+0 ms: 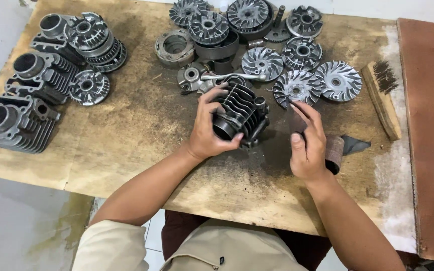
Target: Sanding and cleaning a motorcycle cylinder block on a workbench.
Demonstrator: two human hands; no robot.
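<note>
Head view looks down on a stained, worn plywood counter [141, 115] with both bare hands at its middle. Left hand [208, 131] has its grip closed around a dark grey finned metal engine cylinder [241, 113], thumb at the near rim of the bore and fingers curled over the far side. That cylinder is raised off the counter and tilted, its round open bore facing down toward the person, its curved cooling fins stacked in parallel rows, the metal blackened and grimy. Right hand [307, 143] sits just beside it, its grip pinching a dark strip of sandpaper [295, 121] between thumb and fingers, the strip close to the cylinder's right side; whether it touches the cylinder I cannot tell. A brown roll of the sandpaper [335, 153] lies under the right palm.

3 lighter grey finned cylinders [23, 100] stand along the left edge of the counter. Round silver vaned pulley discs [297, 86] crowd the far side, behind the hands. A wooden wire brush [382, 98] lies to the right, near a reddish-brown board [430, 135].
</note>
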